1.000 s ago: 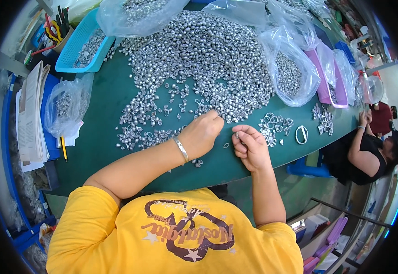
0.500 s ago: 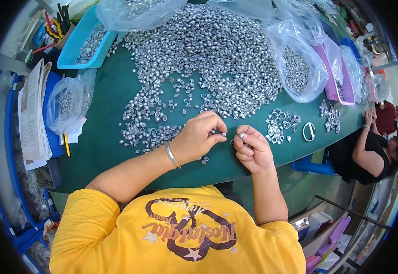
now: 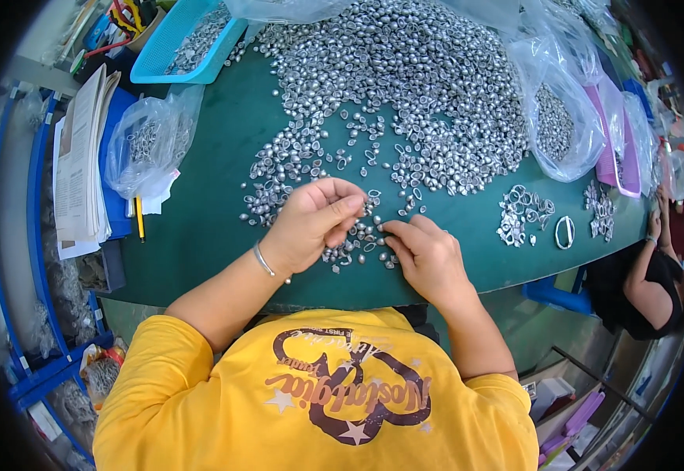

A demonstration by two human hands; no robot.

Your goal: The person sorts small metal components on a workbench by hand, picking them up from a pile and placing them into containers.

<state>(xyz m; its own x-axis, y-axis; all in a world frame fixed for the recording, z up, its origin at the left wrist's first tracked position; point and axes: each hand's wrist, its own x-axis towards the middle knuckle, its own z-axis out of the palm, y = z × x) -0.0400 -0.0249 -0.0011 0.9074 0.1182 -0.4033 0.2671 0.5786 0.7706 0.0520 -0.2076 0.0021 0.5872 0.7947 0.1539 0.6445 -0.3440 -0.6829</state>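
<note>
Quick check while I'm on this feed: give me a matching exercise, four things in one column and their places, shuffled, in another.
1. right hand
2. silver-coloured bangle
3. turquoise basket
4. purple basket

A. on the table's right side
B. around the wrist of the left hand
C. beside small metal pieces
D. at the view's upper left

Pairs: 1-C, 2-B, 3-D, 4-A

heap of small rounded silver metal pieces [image 3: 444, 94]: far end cut off
bare left hand [image 3: 312, 224], before heap: pinch contents hidden
bare right hand [image 3: 430, 257], before heap: fingertip grip too small to tell
turquoise plastic basket [image 3: 175, 78], left of heap: top cut off
</note>
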